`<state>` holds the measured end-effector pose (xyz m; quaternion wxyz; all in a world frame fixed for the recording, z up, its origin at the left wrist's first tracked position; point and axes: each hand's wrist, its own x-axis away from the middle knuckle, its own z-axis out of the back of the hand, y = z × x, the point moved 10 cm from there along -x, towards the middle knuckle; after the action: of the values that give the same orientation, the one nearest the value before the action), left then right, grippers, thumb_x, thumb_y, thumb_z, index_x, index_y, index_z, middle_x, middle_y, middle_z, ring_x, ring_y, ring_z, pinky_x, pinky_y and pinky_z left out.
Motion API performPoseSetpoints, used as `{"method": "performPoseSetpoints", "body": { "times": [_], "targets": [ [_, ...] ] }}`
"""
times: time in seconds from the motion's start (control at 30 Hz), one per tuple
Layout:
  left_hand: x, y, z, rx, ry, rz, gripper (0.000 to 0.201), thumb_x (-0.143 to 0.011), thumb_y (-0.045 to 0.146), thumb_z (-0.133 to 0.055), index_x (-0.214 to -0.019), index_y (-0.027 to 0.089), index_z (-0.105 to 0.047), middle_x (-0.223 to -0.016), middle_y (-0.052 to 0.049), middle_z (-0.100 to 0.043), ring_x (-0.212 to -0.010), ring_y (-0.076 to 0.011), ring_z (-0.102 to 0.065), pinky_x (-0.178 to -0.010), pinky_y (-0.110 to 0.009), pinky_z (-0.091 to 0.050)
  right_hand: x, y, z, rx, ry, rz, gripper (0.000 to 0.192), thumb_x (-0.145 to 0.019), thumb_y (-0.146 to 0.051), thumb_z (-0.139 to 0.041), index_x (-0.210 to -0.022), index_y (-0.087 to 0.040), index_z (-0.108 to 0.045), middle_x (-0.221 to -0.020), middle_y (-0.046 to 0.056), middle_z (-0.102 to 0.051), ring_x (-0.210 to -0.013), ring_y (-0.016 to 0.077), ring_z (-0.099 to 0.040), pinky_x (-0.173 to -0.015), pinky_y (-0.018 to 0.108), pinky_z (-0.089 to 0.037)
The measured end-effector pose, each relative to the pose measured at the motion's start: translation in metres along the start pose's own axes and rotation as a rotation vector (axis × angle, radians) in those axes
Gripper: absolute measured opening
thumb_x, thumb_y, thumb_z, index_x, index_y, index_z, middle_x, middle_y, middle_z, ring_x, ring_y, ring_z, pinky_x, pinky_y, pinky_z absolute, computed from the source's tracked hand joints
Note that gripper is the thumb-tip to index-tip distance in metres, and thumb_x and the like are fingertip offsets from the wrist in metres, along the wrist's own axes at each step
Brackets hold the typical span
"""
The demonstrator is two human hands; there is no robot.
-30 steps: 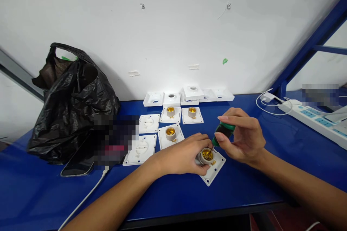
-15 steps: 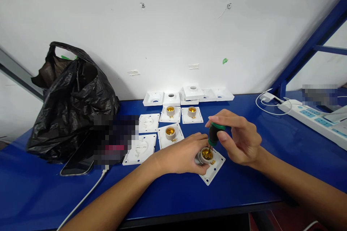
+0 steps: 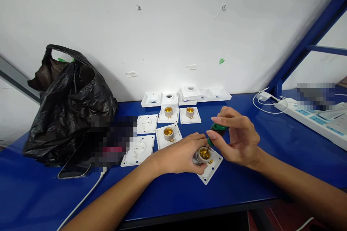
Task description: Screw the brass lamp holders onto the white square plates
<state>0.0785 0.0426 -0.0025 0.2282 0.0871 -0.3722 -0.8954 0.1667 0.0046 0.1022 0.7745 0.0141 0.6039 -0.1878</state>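
Two hands meet over one lamp holder (image 3: 204, 154) at the table's near centre. The left hand (image 3: 179, 157) cups its grey socket from nine o'clock, fingers curled against it, while its white square base lies flat on the blue table (image 3: 244, 184). The right hand (image 3: 238, 139) pinches a green-handled screwdriver (image 3: 217, 131) between thumb and fingertips, shaft tilted down into the brass socket. No writing is legible on any part; two patches are blurred out. At twelve o'clock lie more lamp holders (image 3: 168, 133) and white plates (image 3: 146, 123). A black plastic bag (image 3: 67, 104) and a phone (image 3: 74, 168) crowd nine o'clock. The power strip (image 3: 311, 121) sits at two o'clock, with bare tabletop between it and the hands.
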Motion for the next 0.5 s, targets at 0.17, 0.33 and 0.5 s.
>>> {"method": "performPoseSetpoints", "body": {
  "times": [0.17, 0.33, 0.5],
  "targets": [
    [0.000, -0.001, 0.001, 0.006, 0.010, 0.006, 0.026, -0.086, 0.029, -0.076, -0.103, 0.020, -0.059, -0.107, -0.004, -0.059, -0.102, -0.0234, -0.060, -0.090, -0.035, -0.052, -0.002, -0.010, 0.002, -0.028, 0.011, 0.096, 0.050, -0.088, -0.011, -0.070, -0.136, -0.023, -0.064, -0.080, 0.000, -0.065, -0.063, 0.0171, -0.059, -0.052, 0.033, -0.050],
    [0.000, -0.001, -0.001, 0.001, 0.002, -0.009, 0.027, -0.086, 0.027, -0.075, -0.109, 0.021, -0.061, -0.109, -0.005, -0.061, -0.107, -0.0250, -0.060, -0.095, -0.037, -0.052, 0.000, 0.001, -0.005, -0.074, -0.078, 0.015, 0.051, -0.092, -0.009, -0.063, -0.141, -0.021, -0.061, -0.100, 0.008, -0.074, -0.081, 0.0225, -0.070, -0.062, 0.039, -0.059],
    [0.001, -0.002, -0.002, -0.002, -0.001, 0.011, 0.026, -0.087, 0.027, -0.075, -0.108, 0.021, -0.062, -0.113, -0.006, -0.060, -0.115, -0.0268, -0.059, -0.101, -0.038, -0.050, 0.001, -0.003, 0.008, 0.099, 0.049, 0.078, 0.054, -0.085, -0.009, -0.075, -0.135, -0.024, -0.062, -0.074, -0.003, -0.061, -0.059, 0.0156, -0.054, -0.052, 0.031, -0.045]
  ]
}}
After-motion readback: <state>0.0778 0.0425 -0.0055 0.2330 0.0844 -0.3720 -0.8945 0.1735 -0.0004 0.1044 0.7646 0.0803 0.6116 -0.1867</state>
